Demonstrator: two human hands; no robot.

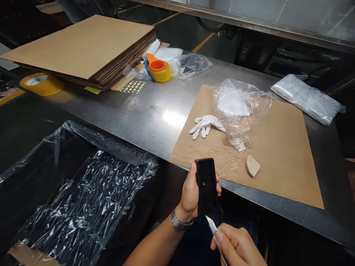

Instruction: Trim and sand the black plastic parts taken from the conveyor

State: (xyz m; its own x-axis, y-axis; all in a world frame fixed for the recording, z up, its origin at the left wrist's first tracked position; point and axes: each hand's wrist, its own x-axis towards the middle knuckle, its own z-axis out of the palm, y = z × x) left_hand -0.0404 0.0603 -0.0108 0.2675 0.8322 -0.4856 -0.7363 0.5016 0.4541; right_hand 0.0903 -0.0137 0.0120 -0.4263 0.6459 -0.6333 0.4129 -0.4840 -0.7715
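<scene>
My left hand (189, 194), with a metal watch on the wrist, is wrapped round a black rectangular hollow part (206, 188) that has a small hole near its middle. It is held upright in front of the table edge. My right hand (235, 244) grips a craft knife (213, 226), its pale pointed tip just below the lower end of the black part. Whether the tip touches the part I cannot tell. On the cardboard sheet (280, 155) beyond lie a white glove (206, 125), a beige block (252, 166) and a crumpled clear plastic bag (235, 105).
Stacked cardboard sheets (91, 48) stand at the back left of the metal table (144, 122), beside a tape roll (41, 83), an orange-handled tape dispenser (159, 70) and a sticker sheet (133, 87). A wrapped plastic bundle (307, 98) lies right. A plastic-lined bin (83, 199) is below left.
</scene>
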